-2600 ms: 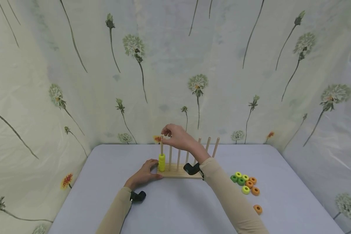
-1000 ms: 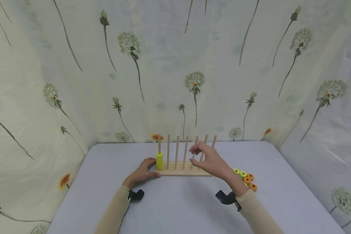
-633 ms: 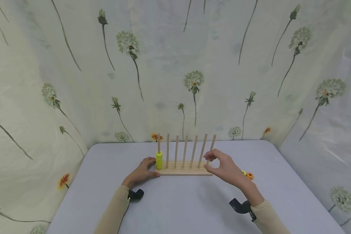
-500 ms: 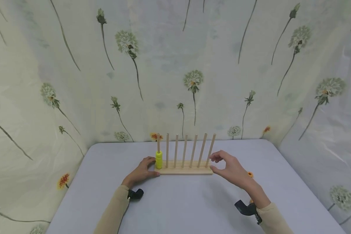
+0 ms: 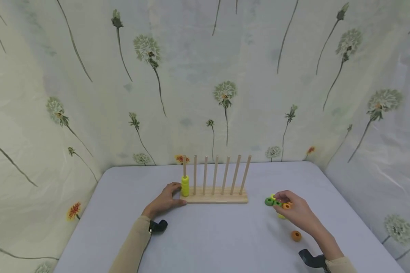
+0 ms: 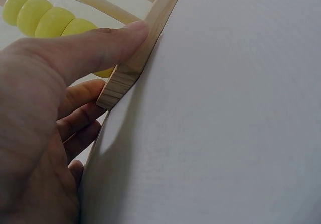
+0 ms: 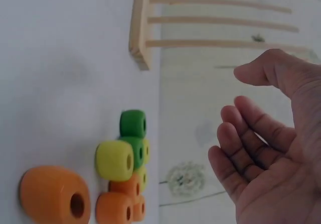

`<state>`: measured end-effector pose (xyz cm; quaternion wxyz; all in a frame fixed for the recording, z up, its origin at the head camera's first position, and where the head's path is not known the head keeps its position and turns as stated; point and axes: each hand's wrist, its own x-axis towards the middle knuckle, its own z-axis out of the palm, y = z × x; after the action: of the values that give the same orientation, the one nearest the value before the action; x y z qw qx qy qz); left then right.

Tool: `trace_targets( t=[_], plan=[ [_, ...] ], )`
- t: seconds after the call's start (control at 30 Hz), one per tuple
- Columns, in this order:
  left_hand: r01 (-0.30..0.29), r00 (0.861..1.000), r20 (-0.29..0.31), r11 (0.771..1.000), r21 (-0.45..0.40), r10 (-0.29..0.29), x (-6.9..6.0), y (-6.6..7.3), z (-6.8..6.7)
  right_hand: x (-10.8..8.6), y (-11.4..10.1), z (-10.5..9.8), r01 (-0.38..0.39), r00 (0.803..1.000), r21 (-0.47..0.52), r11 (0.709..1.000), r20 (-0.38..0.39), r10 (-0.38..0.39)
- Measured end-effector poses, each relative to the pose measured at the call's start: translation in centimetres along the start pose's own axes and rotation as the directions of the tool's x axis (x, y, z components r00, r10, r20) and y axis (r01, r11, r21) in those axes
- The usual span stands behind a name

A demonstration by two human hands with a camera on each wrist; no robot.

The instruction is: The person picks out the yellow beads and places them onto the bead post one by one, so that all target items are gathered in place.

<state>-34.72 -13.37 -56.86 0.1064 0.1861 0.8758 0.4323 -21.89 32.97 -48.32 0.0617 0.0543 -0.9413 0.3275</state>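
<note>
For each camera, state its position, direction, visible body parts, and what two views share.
Head: worn on the head, facing forward and down at the table; left hand, right hand, sleeves show.
Left wrist: worn there, facing the wooden rack; left hand shows.
Right wrist: worn there, facing loose beads and the wooden rack; right hand shows.
Shared: both wrist views show the wooden rack.

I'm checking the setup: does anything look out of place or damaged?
Only mildly: one ring-shaped orange bead lies apart, nearer the person than the clustered green, yellow and orange beads. No damage shows.
</note>
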Motion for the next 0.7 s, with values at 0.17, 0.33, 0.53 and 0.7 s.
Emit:
trace_targets(
  t=[0.17,0.33,0.53,0.7],
  plan=[
    [0.006,1.0,-0.006,1.0,0.0,-0.006,-0.1,-0.1,0.0,-0.3,2.6,-0.1,-0.078,0.997,-0.034,0.996,-0.002,0.078],
    [0.012,1.0,-0.011,1.0,-0.009,-0.013,-0.2,-0.1,0.0,-0.5,4.4,0.1,-0.139,0.99,-0.055,0.989,0.025,0.14],
    [0.014,1.0,-0.006,1.0,-0.001,-0.014,-0.1,0.1,-0.1,-0.3,5.2,0.6,-0.196,0.978,-0.045,0.98,0.068,0.199],
    [0.003,1.0,-0.001,1.0,0.01,-0.003,0.1,0.0,-0.1,-0.2,5.5,0.9,-0.204,0.975,-0.058,0.977,0.075,0.208]
  ],
)
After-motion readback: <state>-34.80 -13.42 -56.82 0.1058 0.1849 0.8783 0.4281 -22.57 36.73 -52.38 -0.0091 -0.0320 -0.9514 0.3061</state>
